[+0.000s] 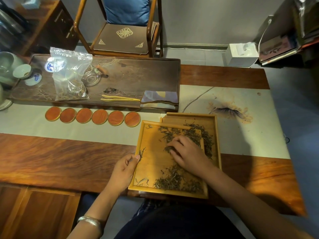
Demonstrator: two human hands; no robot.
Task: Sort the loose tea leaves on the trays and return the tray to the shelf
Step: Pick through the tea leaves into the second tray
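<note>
The near tray [148,159] is steadied at its left rim by the left hand [125,169], with a few leaves pinched. Tea leaves [177,183] lie just under the right hand [184,152], whose fingers are curled onto a small clump. A second tray [214,135] is tucked beneath, farther right. Nothing blocks the way.

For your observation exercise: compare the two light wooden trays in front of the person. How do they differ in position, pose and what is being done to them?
The near tray sits closest to the person, overlapping the far tray, whose near-left part is hidden beneath it. The left hand grips the near tray's edge and the right hand works its tea leaves; nobody touches the far tray. The near tray overhangs the table edge; the far tray rests further in. Both are pale wood, rimmed, and hold loose leaves.
</note>
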